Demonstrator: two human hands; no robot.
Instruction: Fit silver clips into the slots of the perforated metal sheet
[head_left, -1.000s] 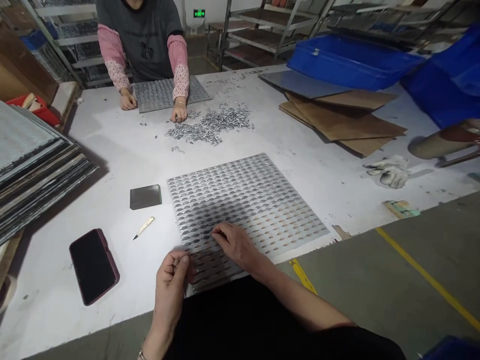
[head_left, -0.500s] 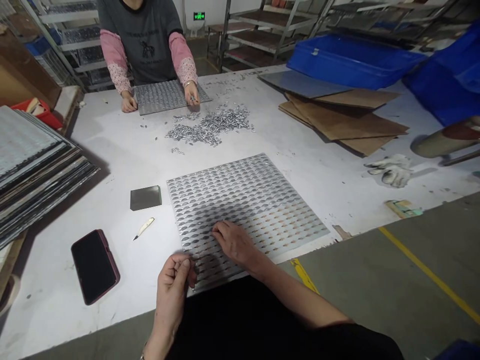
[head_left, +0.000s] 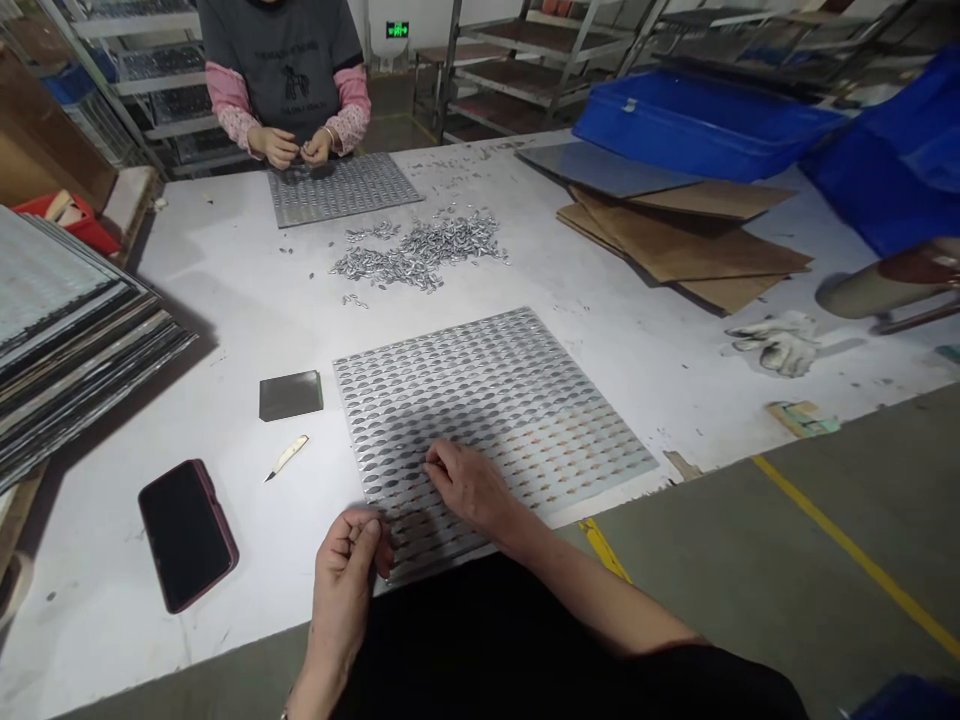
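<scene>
A flat sheet point(head_left: 480, 390) patterned with rows of leaf-shaped metal pieces lies at the table's near edge. At its lower left corner is my left hand point(head_left: 349, 560), fingers curled and pinched; whatever it holds is too small to name. My right hand point(head_left: 469, 485) rests over the sheet's left half with thumb and forefinger pressed together, and the fingertips hide anything between them. Beyond the sheet lies a pile of small silver pieces point(head_left: 450, 240).
A phone point(head_left: 187, 535), a small knife point(head_left: 287, 457) and a dark square plate point(head_left: 291, 395) lie on the left. Stacked sheets point(head_left: 82, 350) stand far left. Gloves point(head_left: 776, 343), cardboard point(head_left: 690, 235) and a blue bin point(head_left: 697, 120) are right. Opposite, a person point(head_left: 289, 80) works over another sheet point(head_left: 349, 190).
The person opposite has brought both hands together above the far sheet, the hand at its right side having moved left and back. My own hands have barely moved.
</scene>
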